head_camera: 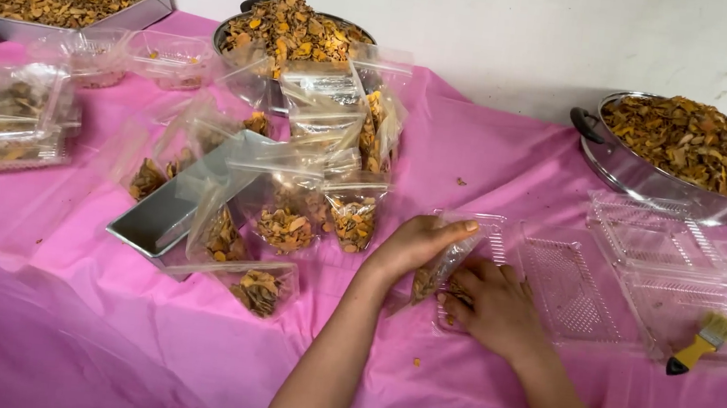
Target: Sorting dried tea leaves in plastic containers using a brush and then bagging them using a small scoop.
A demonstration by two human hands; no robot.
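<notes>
From over the person's shoulders, the left hand (418,244) pinches the upper edge of a small clear bag (439,270) of dried orange-brown chips, thumb and fingers closed on the film. The right hand (497,306) curls around its lower part, pressing it into an open clear plastic tray (491,235) on the pink tablecloth (142,343). The bag looks light, floppy and slippery, its contents brittle; the top edge seems the safest hold. Filled bags (290,214) are heaped to the left, well apart.

Yellow-handled brush (703,343) on clear trays (649,227); steel pot (654,182) of dried chips beyond.
</notes>
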